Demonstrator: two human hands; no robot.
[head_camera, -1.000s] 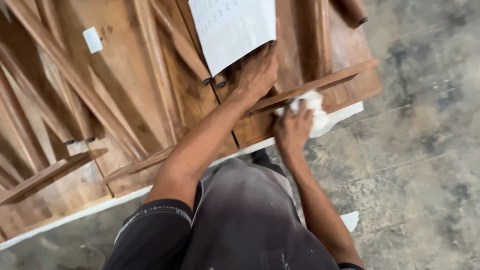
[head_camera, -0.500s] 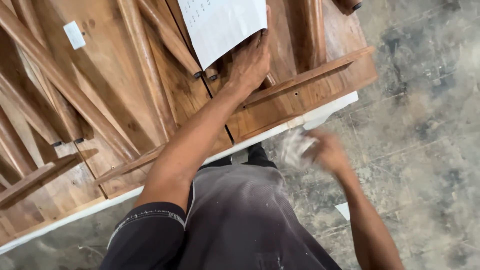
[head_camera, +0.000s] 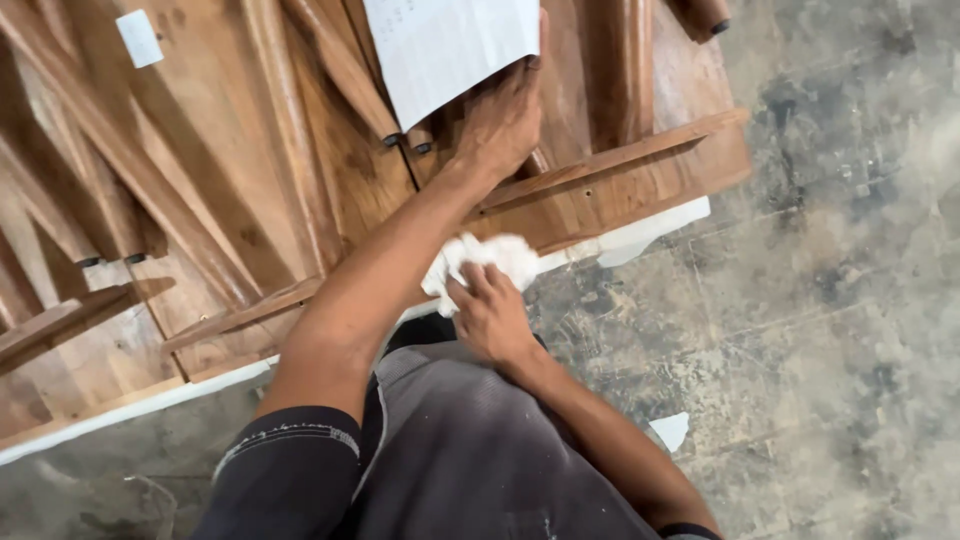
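Observation:
My left hand (head_camera: 503, 118) presses down on a brown wooden furniture piece (head_camera: 300, 180) lying on the floor, fingers over the lower edge of a white paper sheet (head_camera: 455, 50). My right hand (head_camera: 488, 315) grips a crumpled white cloth (head_camera: 485, 262) and holds it against the near edge of the wood, under my left forearm. A wooden rail (head_camera: 620, 158) runs across the piece just right of my left hand.
More wooden slats and legs (head_camera: 90, 230) lie to the left. A white strip (head_camera: 640, 235) runs along the wood's near edge. Mottled grey concrete floor (head_camera: 840, 300) fills the right side, with a small white scrap (head_camera: 670, 430) on it.
My right hand swung away from the rail to the right with the cloth, then came back to the near edge, further left under my left forearm. The left hand stayed put.

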